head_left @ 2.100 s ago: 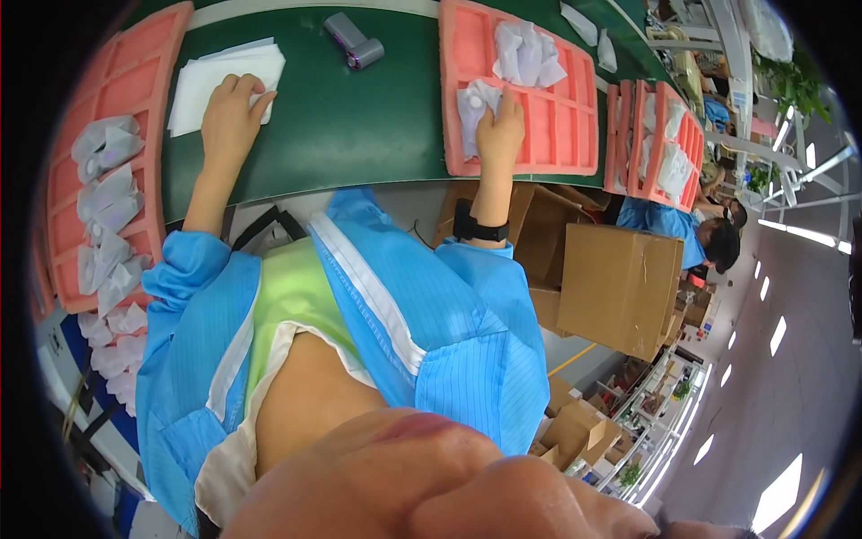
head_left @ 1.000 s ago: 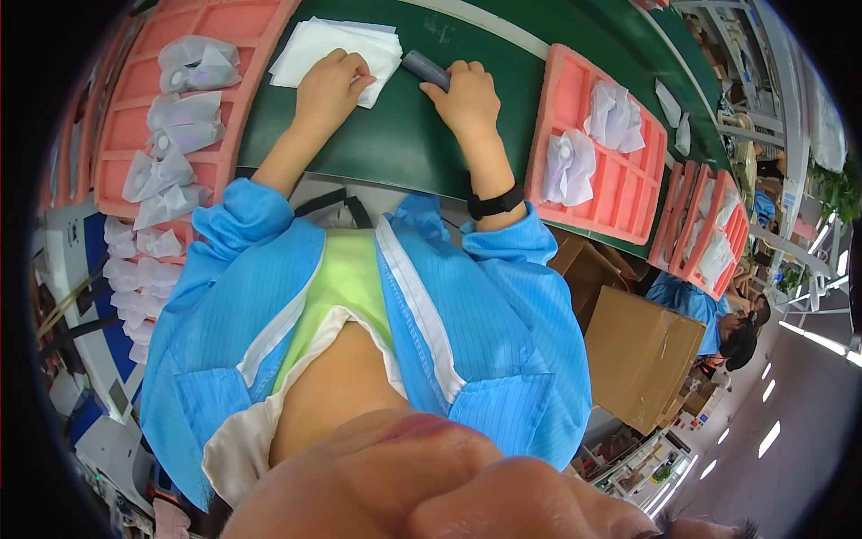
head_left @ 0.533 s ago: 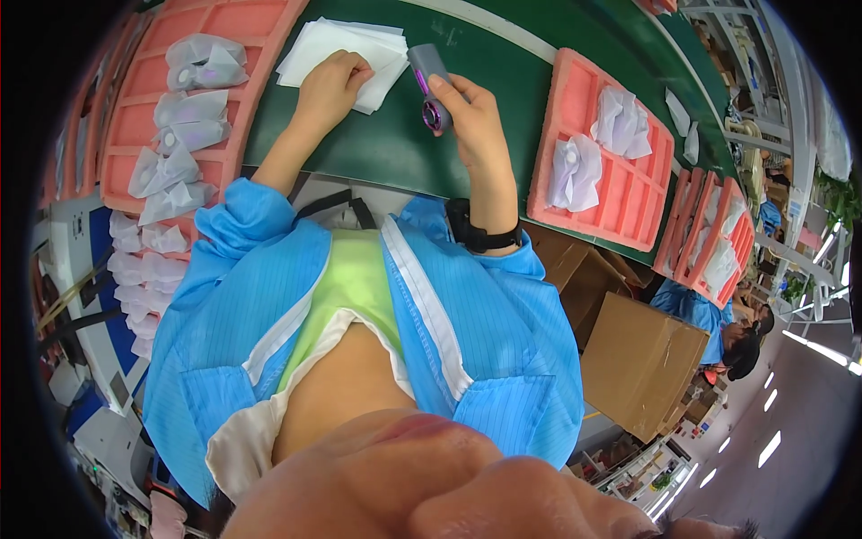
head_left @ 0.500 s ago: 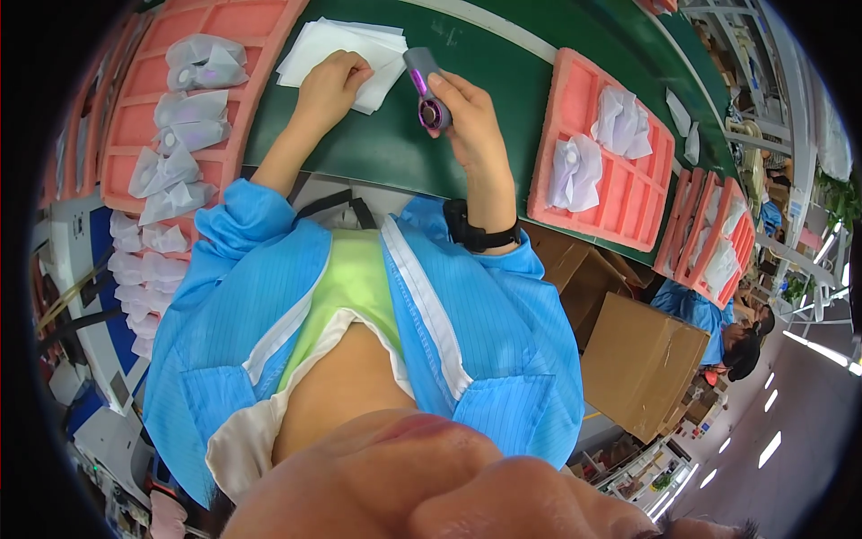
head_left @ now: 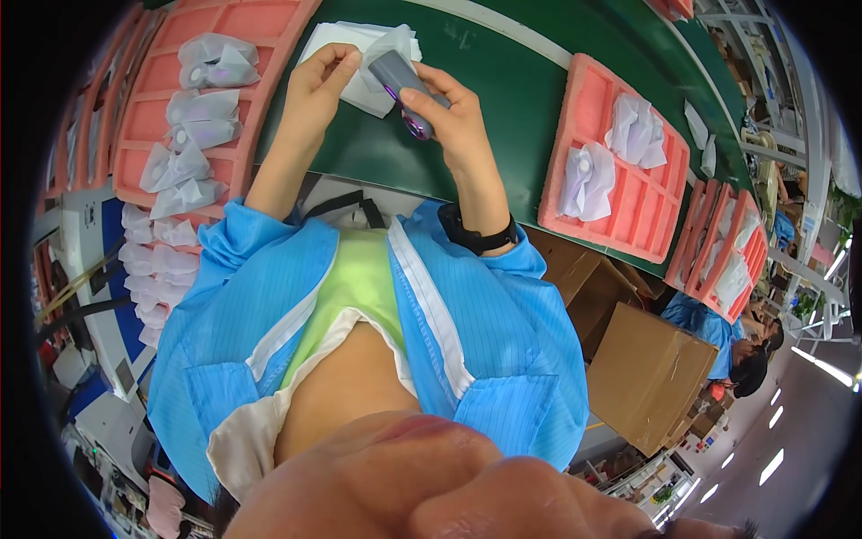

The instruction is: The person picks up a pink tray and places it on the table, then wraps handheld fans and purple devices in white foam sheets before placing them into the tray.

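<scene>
My right hand (head_left: 458,117) is closed around a small grey handheld device (head_left: 401,79) with shiny purple trim and a round end toward me. Its grey end lies against a thin white translucent sleeve (head_left: 392,45); whether it is inside cannot be made out. My left hand (head_left: 319,85) pinches the left edge of that sleeve between thumb and fingers. Beneath them a stack of white sleeves (head_left: 334,38) lies on the green tabletop (head_left: 503,99).
Left, a pink foam tray (head_left: 153,121) holds several white-wrapped items (head_left: 205,117). Another pink tray (head_left: 642,202) on the right carries two wrapped bundles. More trays (head_left: 723,242) stand beyond it. A cardboard box (head_left: 660,377) sits below right, near a person in blue (head_left: 709,328).
My left hand has lifted a white sleeve's edge off the stack. The right hand has tilted the device and brought it left, up against the sleeve.
</scene>
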`<state>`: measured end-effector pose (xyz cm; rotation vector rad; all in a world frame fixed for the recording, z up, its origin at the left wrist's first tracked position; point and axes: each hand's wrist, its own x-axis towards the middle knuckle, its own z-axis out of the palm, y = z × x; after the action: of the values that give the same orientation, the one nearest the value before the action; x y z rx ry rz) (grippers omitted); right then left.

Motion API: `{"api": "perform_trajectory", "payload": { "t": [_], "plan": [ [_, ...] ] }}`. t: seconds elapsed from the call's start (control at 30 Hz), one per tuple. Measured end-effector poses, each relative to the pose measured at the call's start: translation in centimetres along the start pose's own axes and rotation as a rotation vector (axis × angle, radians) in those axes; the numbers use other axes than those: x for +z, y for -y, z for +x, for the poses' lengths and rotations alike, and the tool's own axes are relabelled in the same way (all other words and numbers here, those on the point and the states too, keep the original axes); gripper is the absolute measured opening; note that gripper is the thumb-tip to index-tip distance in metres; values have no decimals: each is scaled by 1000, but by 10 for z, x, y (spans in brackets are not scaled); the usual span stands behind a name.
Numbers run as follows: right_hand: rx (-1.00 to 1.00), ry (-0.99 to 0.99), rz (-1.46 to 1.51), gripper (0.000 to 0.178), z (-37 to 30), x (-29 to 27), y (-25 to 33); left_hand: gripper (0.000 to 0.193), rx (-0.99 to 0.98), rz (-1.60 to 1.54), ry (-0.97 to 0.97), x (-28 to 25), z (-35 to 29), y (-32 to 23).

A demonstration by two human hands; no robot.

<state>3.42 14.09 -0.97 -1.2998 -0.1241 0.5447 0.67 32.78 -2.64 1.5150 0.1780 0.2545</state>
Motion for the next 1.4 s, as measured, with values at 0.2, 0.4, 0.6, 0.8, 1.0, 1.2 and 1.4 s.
{"api": "perform_trajectory", "payload": {
  "t": [0.2, 0.4, 0.6, 0.8, 1.0, 1.2, 1.4],
  "plan": [
    [-468, -344, -605, 23, -11, 10, 10, 14, 363, 261, 133, 26, -24, -30],
    [-651, -578, -794, 18, -21, 1, 6, 36, 730, 428, 311, 32, -40, -46],
    [-437, -201, -396, 21, -37, 5, 17, 47, 633, 606, 171, 39, -42, -46],
    [-598, -155, -245, 40, -22, 0, 11, 44, 150, -7, 258, 44, -53, -60],
    [-137, 138, 197, 53, -32, 19, -4, 25, 547, 443, 141, 18, -43, -50],
    [15, 317, -155, 60, -33, 35, 20, 7, 27, -459, 182, -7, -50, -36],
    [-301, 305, -693, 54, 23, 55, 62, 8, 41, -131, -136, -25, -44, -11]
  ]
}}
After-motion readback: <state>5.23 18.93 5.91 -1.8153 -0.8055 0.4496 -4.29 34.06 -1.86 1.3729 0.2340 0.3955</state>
